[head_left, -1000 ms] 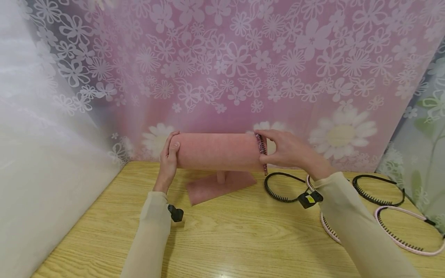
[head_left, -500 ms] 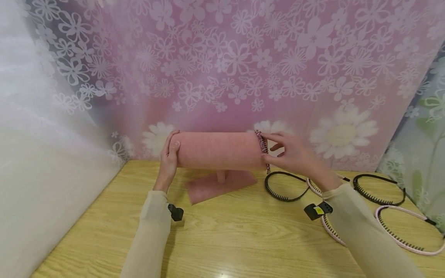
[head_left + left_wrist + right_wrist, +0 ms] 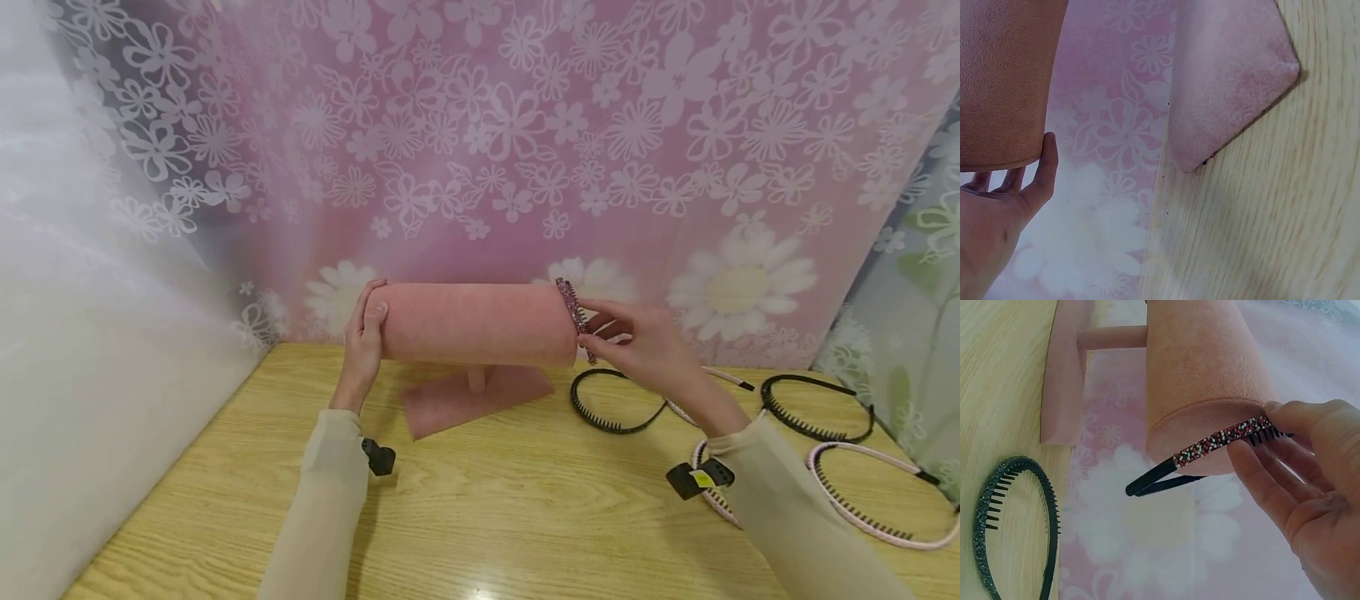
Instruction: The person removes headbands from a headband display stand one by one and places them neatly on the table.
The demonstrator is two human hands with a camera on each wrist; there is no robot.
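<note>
A pink velvet roll stand (image 3: 472,323) lies across the middle of the head view, its post rising from a flat pink base (image 3: 480,402). My left hand (image 3: 364,346) holds the roll's left end, with the thumb on the front and fingers over the end. A glittery pink-and-black toothed headband (image 3: 572,307) is at the right end. My right hand (image 3: 648,343) pinches it between thumb and fingers. In the right wrist view the headband (image 3: 1222,440) is tilted across the roll's end face, its black tips pointing away from the hand.
On the wooden table (image 3: 465,500) at the right lie a black toothed headband (image 3: 611,429), another black one (image 3: 813,433) and a pink one (image 3: 877,537). More pink headband (image 3: 708,492) is partly under the right arm. A floral curtain (image 3: 480,167) hangs behind.
My right hand has drawn the glittery headband rightward, from around the roll's right end to its edge, and the band now tilts more. The left hand keeps its place.
</note>
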